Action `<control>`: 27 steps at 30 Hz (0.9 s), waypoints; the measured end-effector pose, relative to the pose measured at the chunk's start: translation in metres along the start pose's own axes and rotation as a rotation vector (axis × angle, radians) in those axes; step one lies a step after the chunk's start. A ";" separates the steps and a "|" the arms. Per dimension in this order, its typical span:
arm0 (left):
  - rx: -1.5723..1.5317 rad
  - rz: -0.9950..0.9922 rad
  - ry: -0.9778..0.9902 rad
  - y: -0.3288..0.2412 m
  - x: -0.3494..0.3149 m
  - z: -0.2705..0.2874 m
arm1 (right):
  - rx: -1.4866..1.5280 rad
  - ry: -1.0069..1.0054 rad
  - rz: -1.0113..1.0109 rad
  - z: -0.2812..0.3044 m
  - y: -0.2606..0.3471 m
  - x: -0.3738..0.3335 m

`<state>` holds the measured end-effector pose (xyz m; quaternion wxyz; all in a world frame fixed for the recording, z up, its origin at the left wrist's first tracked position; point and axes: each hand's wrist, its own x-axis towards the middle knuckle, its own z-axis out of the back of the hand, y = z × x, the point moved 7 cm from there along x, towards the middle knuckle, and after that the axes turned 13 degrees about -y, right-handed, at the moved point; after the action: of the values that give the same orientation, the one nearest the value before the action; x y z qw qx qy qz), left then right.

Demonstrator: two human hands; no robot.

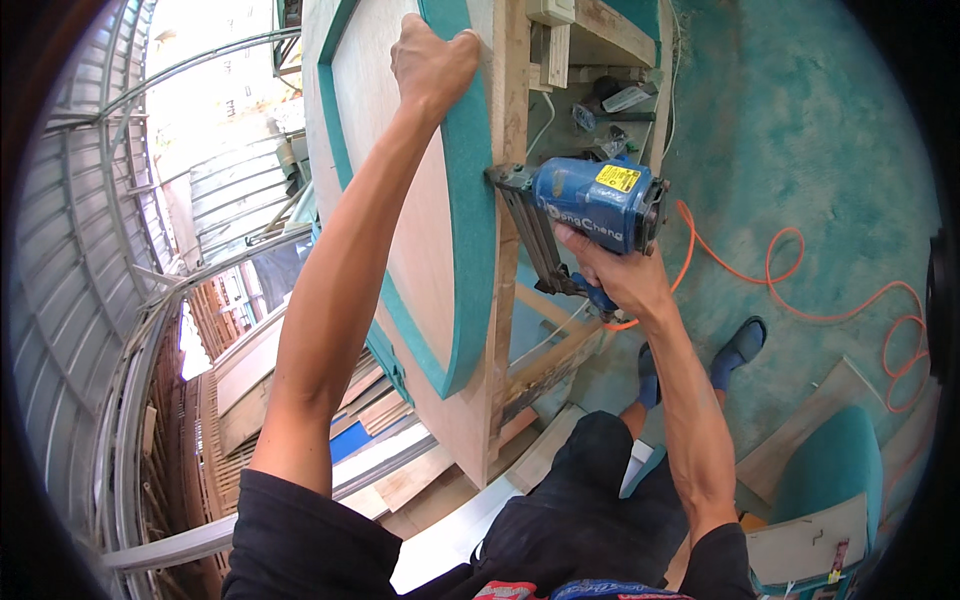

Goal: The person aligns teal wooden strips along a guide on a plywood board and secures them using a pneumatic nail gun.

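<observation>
My right hand grips the handle of a blue nail gun, with an orange air hose running from it. The gun's nose points left and appears to meet the side of a curved teal wooden frame. My left hand is closed over the far part of that frame, its fingertips partly hidden. Pale plywood lies inside the frame. The frame rests on a wooden workbench, close to its right edge.
Below the bench top, a shelf holds loose clutter. The hose loops across the teal-stained floor at right. A teal curved piece and boards stand at lower right. Stacked planks lie at left beside a corrugated metal wall.
</observation>
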<state>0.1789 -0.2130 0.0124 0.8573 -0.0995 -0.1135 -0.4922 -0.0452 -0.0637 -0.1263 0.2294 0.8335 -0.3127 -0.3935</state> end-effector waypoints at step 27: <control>0.133 0.010 -0.074 -0.002 0.004 0.003 | -0.020 0.018 -0.124 0.002 -0.009 -0.015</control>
<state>0.1787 -0.2165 0.0169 0.8596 -0.0611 -0.1770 -0.4754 -0.0510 -0.0472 -0.1260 0.2158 0.8524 -0.2545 -0.4027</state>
